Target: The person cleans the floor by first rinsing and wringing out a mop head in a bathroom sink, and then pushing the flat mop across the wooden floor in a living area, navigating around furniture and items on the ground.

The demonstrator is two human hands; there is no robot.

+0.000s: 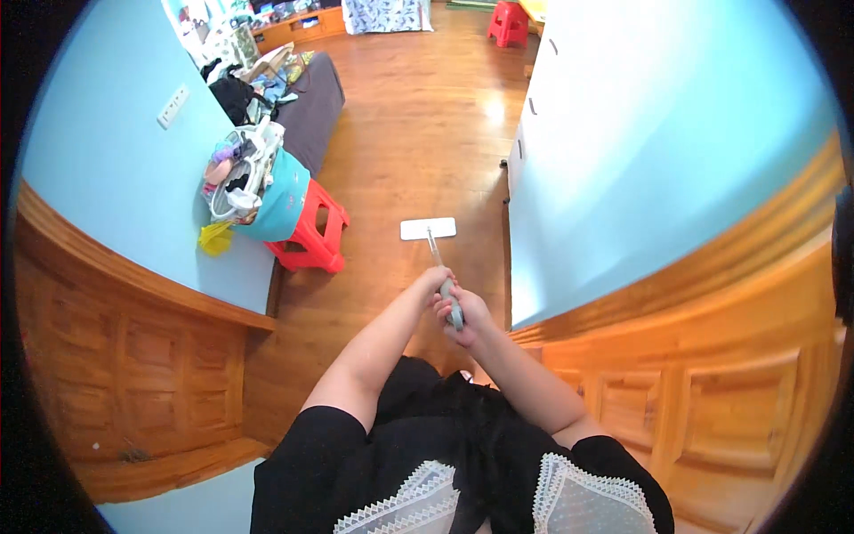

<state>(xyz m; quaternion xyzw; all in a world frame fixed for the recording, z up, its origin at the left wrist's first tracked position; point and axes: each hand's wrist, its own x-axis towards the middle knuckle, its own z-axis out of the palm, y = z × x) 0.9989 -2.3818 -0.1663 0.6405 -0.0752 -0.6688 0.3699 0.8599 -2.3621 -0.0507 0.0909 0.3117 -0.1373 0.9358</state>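
Nearest, the person's black top (311, 472) carries sheer white lace panels (587, 498) with zigzag edges, and orange-brown wooden doors (738, 409) with raised rectangular panels flank it at left and right. Ahead of the top, the right hand (471, 313) has its fingers curled round the near end of a smooth grey grip (457, 319), and the left hand (437, 278) closes round the same stick just farther along. The grip belongs to a flat mop (429, 230) that leans away from the person: its thin, pale shaft (433, 250) runs to the middle of a plain white rectangular head with rounded corners, lying crosswise on the glossy wood-plank floor (400, 133). Left of the head, a glossy red plastic stool (322, 233) stands below a rounded teal tub (285, 194) heaped with crumpled and white items; to the right rises a smooth white cabinet (547, 125) with small dark handles. Farther left is a grey cloth-covered seat (316, 102), and at the far end hangs leaf-patterned fabric (387, 15).
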